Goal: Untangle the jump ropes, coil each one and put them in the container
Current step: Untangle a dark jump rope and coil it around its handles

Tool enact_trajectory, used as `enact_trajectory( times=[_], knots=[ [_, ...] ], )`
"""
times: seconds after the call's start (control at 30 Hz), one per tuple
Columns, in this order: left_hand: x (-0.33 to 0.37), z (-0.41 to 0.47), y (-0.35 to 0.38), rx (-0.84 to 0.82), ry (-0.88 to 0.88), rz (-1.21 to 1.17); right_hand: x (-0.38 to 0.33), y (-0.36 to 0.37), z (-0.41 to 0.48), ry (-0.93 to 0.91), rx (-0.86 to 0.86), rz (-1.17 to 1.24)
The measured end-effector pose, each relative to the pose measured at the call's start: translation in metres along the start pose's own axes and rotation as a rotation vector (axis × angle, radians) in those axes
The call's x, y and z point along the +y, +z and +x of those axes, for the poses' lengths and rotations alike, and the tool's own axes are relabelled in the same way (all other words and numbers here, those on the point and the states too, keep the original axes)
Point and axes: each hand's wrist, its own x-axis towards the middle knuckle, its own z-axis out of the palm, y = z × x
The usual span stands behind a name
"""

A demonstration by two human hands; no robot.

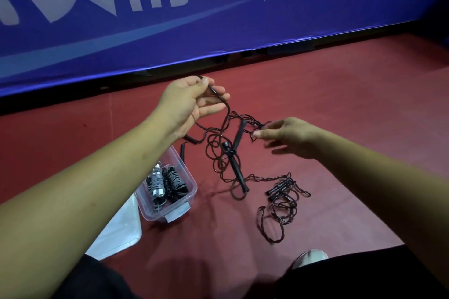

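A tangle of thin black jump ropes (220,150) hangs and lies on the red floor, with black handles (234,167) caught in it. My left hand (192,102) is raised and pinches one black handle end between thumb and fingers. My right hand (286,135) pinches a strand of the tangle at its right side. A second loose black rope (281,204) with its handles lies on the floor to the lower right. The clear plastic container (187,182) stands under my left forearm and holds several coiled ropes (167,184), grey and black.
The container's clear lid (119,230) lies flat beside it at the lower left. A blue banner (218,7) with white lettering runs along the back. My knees and a light shoe (309,257) are at the bottom edge.
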Motion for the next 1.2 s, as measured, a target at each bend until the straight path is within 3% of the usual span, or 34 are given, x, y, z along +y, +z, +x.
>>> enact_trajectory(
  times=[0.07, 0.17, 0.37, 0.47, 0.53, 0.7, 0.87, 1.03, 1.2],
  knots=[
    [0.001, -0.004, 0.006, -0.051, -0.019, 0.007, -0.003, 0.002, -0.001, -0.121, 0.031, -0.102],
    [-0.002, -0.01, 0.017, -0.118, -0.029, 0.008, -0.006, 0.021, -0.003, -0.253, -0.102, -0.106],
    [0.006, -0.008, 0.02, -0.145, 0.011, -0.033, -0.017, 0.044, -0.013, -0.309, -0.197, 0.069],
    [0.003, -0.004, 0.015, -0.088, -0.014, -0.029, -0.024, 0.043, -0.017, -0.317, -0.131, 0.163],
    [-0.007, -0.006, 0.013, -0.131, -0.098, 0.16, -0.032, 0.041, -0.02, -0.328, -0.032, 0.238],
    [-0.047, -0.022, 0.014, -0.513, -0.242, 0.699, -0.043, 0.027, -0.023, -0.339, 0.18, 0.369],
    [-0.052, -0.019, 0.011, -0.542, -0.082, 1.065, -0.042, -0.001, -0.022, -0.322, 0.336, 0.45],
    [-0.067, -0.025, 0.001, -0.745, 0.027, 1.527, -0.032, -0.013, -0.015, -0.28, 0.447, 0.46],
    [-0.07, -0.033, 0.004, -0.852, -0.221, 1.702, -0.03, -0.02, -0.008, -0.303, 0.521, 0.489]
  ],
)
